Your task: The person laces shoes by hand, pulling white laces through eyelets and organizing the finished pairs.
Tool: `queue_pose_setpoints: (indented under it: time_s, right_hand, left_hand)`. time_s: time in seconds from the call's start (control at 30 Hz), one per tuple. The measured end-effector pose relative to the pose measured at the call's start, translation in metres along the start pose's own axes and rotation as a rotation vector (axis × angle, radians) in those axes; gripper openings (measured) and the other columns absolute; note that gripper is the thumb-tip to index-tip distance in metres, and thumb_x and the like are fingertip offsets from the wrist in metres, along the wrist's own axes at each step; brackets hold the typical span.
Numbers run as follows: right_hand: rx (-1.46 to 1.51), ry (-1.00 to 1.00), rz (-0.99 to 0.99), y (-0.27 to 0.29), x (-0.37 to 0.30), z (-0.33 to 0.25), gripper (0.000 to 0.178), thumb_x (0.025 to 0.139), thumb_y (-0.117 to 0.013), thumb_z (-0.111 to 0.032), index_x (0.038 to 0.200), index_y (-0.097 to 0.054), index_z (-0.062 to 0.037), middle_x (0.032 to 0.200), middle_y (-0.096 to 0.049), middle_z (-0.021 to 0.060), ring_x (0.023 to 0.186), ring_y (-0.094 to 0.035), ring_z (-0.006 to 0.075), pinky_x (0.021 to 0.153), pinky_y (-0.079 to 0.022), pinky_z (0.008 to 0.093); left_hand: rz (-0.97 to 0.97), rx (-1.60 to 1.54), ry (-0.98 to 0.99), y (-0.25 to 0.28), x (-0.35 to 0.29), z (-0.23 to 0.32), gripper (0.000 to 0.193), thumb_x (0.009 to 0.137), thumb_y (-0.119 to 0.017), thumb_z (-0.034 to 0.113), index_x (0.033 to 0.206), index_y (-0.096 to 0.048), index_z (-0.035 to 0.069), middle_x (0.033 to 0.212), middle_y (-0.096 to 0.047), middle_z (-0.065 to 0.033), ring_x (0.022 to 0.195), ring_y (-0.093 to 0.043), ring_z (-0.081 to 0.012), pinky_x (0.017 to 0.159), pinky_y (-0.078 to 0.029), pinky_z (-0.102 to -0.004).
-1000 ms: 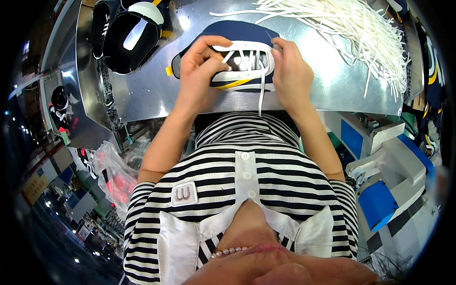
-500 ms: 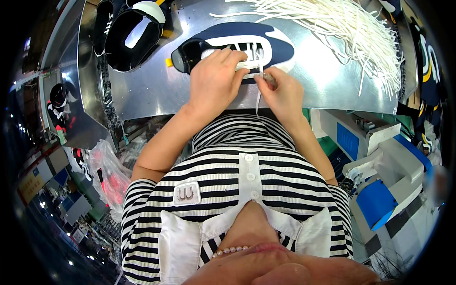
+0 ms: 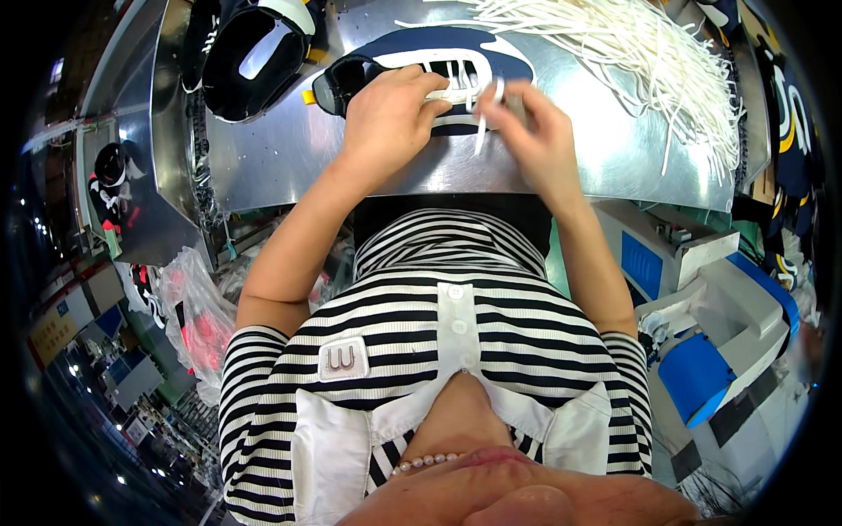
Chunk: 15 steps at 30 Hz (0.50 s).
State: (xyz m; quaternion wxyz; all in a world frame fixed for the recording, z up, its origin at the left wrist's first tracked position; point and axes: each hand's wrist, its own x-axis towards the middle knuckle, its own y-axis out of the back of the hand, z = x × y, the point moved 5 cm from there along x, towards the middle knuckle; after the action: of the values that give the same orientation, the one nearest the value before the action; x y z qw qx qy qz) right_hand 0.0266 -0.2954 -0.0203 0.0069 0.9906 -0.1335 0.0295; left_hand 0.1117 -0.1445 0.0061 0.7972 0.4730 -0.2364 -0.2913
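Note:
A navy and white sneaker (image 3: 438,37) lies on its side on the metal tabletop, its heel with a yellow tab toward the left. White shoelace strands cross its opening. My left hand (image 3: 392,114) grips the near eyelet edge, thumb and fingers closed on it. Just right of that edge my right hand (image 3: 537,136) is partly blurred, its fingertips pinching the white shoelace (image 3: 481,138). One length of that lace dangles below my fingers, over the near side of the shoe.
A big heap of loose white shoelaces (image 3: 614,53) covers the table's far right. Dark shoes (image 3: 254,74) stand at the far left. Beyond the near table edge, a grey and blue machine (image 3: 702,307) is at my right and a clear plastic bag (image 3: 189,307) at my left.
My right hand has moved up and slightly right, bringing the lace with it. The dangling lace end is now higher. My left hand keeps its hold; the whole shoe appears slightly higher in view.

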Motion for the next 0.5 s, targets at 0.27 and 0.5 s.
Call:
queue_pose_setpoints:
  time_s: [0.27,0.5]
  right_hand:
    - [-0.124,0.126,0.047,-0.007,0.032,0.014,0.012,0.089,-0.069,-0.005,0.1,-0.067,-0.0005,0.09,-0.07,0.0046,0.077,-0.063,0.0077,0.068,-0.051,0.0228]
    - [0.223,-0.05,-0.029,0.001,0.03,0.013,0.009,0.09,-0.068,-0.005,0.098,-0.069,-0.0016,0.093,-0.071,-0.0001,0.08,-0.063,0.0057,0.075,-0.049,0.0213]
  left_hand:
    - [-0.073,-0.193,0.042,-0.002,0.004,-0.011,0.033,0.082,-0.071,0.029,0.106,-0.07,0.005,0.101,-0.069,-0.0098,0.095,-0.063,-0.0324,0.085,-0.05,-0.0395]
    - [-0.045,-0.231,0.057,-0.004,0.003,-0.017,0.034,0.078,-0.069,0.026,0.105,-0.071,0.006,0.101,-0.069,-0.0082,0.094,-0.063,-0.0327,0.085,-0.051,-0.0411]
